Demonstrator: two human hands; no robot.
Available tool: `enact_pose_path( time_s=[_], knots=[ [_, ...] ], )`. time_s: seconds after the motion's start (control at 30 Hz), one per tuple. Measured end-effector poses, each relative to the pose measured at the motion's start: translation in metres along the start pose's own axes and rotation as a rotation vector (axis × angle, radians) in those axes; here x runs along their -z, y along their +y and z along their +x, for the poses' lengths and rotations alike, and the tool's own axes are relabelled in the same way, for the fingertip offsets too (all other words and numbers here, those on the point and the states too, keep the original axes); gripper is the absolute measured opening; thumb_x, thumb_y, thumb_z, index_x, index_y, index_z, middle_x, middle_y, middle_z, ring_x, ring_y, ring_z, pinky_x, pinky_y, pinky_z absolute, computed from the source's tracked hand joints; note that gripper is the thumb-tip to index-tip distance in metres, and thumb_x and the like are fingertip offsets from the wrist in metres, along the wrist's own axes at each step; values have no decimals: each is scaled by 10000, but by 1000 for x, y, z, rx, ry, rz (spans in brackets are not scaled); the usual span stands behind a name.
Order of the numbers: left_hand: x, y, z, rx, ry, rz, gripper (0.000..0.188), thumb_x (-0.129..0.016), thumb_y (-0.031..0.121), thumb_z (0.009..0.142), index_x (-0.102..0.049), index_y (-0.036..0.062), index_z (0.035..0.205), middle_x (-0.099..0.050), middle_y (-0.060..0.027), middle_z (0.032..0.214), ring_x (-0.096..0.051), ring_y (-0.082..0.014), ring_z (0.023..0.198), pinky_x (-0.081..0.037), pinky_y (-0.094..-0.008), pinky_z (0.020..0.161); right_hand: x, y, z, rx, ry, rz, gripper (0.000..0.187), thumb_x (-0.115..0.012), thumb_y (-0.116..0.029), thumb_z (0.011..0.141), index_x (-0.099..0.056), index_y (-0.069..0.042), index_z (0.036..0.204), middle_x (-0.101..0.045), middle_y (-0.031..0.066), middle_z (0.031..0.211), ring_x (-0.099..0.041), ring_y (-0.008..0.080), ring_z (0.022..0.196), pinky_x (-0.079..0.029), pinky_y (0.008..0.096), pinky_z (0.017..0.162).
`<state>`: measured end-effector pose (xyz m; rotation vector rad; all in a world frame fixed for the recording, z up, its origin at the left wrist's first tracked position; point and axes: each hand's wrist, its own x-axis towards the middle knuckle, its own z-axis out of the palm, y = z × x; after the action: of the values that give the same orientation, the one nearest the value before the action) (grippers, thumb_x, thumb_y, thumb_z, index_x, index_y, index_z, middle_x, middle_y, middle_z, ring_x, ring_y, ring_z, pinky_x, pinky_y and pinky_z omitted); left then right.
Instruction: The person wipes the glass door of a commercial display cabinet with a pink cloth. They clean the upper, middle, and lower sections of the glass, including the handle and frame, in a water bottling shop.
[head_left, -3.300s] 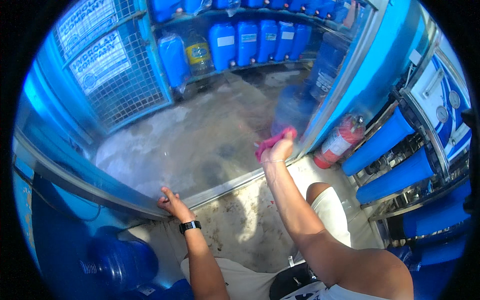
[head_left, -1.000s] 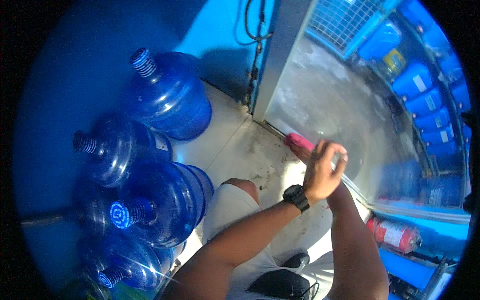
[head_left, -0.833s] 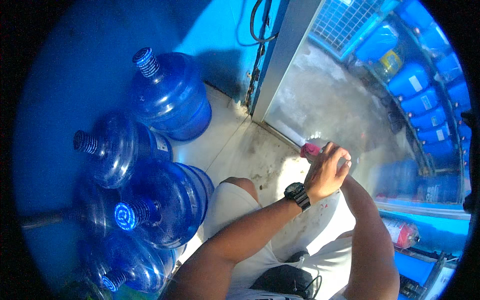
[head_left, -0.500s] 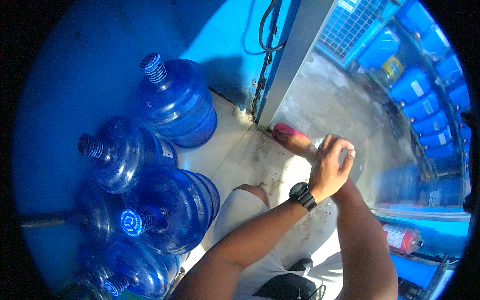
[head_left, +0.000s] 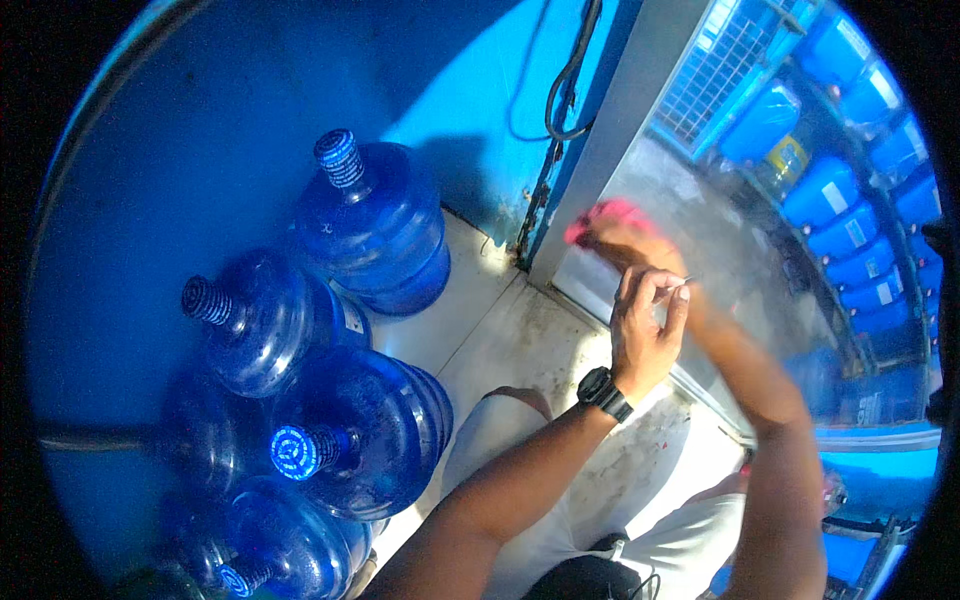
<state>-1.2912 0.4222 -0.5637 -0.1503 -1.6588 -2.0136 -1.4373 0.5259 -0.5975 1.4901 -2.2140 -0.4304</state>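
Observation:
My right hand [head_left: 635, 245] is stretched far forward and smeared by motion, pressing a bunched pink cloth [head_left: 608, 218] against what looks like a glass panel [head_left: 745, 290]. Nearer to me, my left hand [head_left: 645, 335] is raised with thumb and forefinger pinched together. A tiny dark tip shows at that pinch, too small to name. A black wristwatch [head_left: 603, 392] is strapped to the left wrist. The left hand overlaps part of the right forearm in this view.
Several large blue water jugs [head_left: 385, 430] with capped necks stand on the left by a blue wall [head_left: 200, 130]. Ahead rises a grey frame post [head_left: 620, 140] beside a hanging black cable [head_left: 560, 100]. Blue rectangular containers [head_left: 825, 190] line a rack at right. Pale tiles [head_left: 485, 325] cover the floor.
My right hand and the pink cloth have moved up and to the right, and the right elbow has swung outward. The left hand stays nearly in place. The view has shifted slightly.

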Motion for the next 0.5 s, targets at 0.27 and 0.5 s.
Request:
enact_pose_path(
  time_s=[0.27,0.5],
  knots=[
    [-10,-5,2,-174,-102,22,124,-693,117,951,-617,47,1018,-603,-114,996,-620,-264,898,-516,-375,806,-20,-36,12,-214,29,-69,494,-591,-125,858,-599,-77,1349,-571,110,1427,-527,284,1369,-464,449,1064],
    [-9,-9,-5,-117,-100,23,130,-718,108,927,-643,57,1020,-614,-112,1014,-640,-257,878,-536,-367,785,-86,-114,-74,-136,-215,190,447,-587,-147,884,-609,-55,1321,-591,119,1389,-536,272,1354,-447,432,1079]
  ],
)
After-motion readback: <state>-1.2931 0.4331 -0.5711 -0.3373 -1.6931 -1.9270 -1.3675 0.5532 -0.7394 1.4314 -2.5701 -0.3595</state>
